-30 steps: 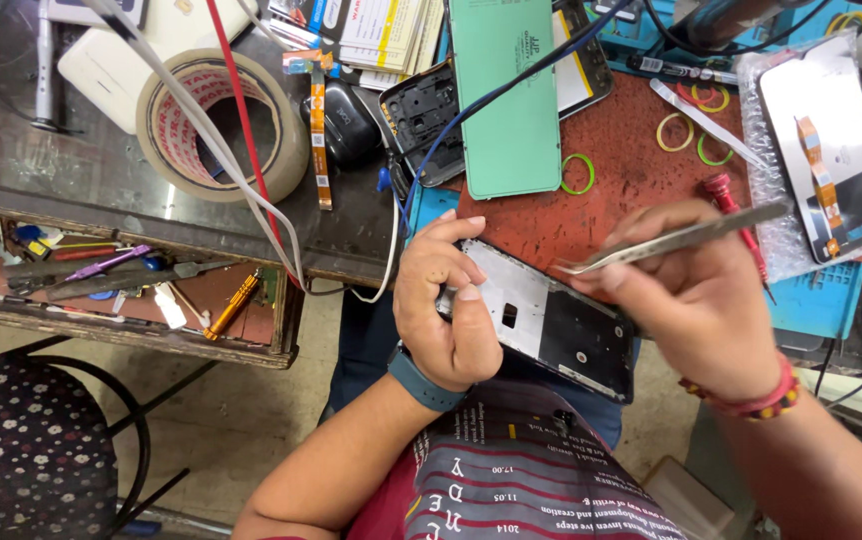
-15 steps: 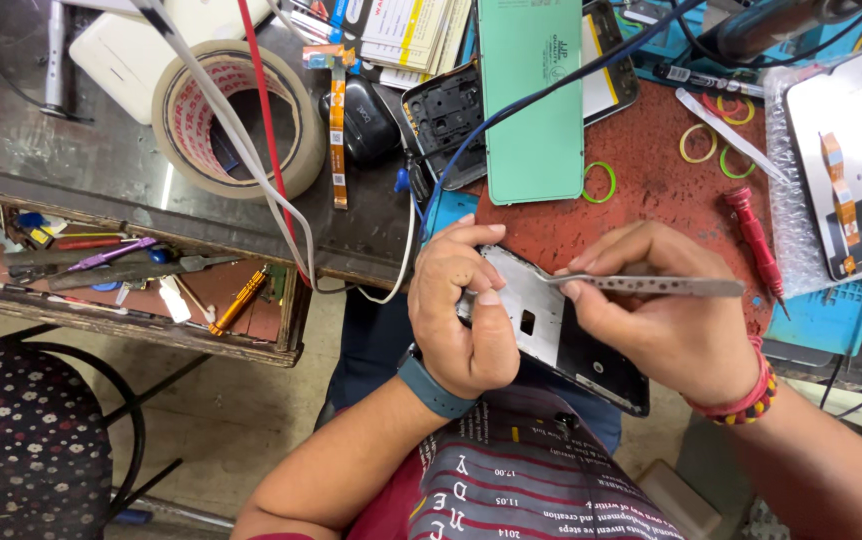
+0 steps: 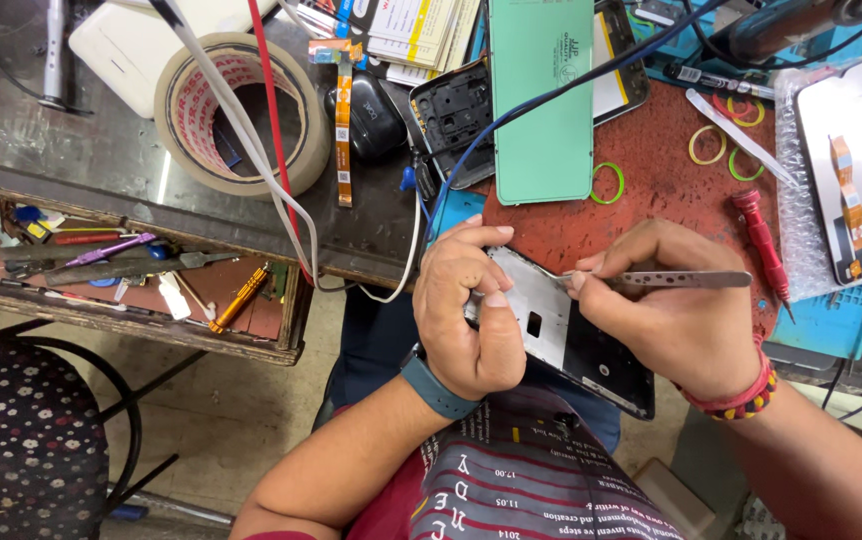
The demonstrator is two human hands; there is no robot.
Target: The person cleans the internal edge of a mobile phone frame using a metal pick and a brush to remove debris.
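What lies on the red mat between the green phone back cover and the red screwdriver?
In the head view, between the green cover and the red screwdriver, a green rubber band lies on the red mat.

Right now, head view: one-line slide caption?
Left hand steadies an opened phone frame while the right hand works metal tweezers into it above a cluttered repair bench.
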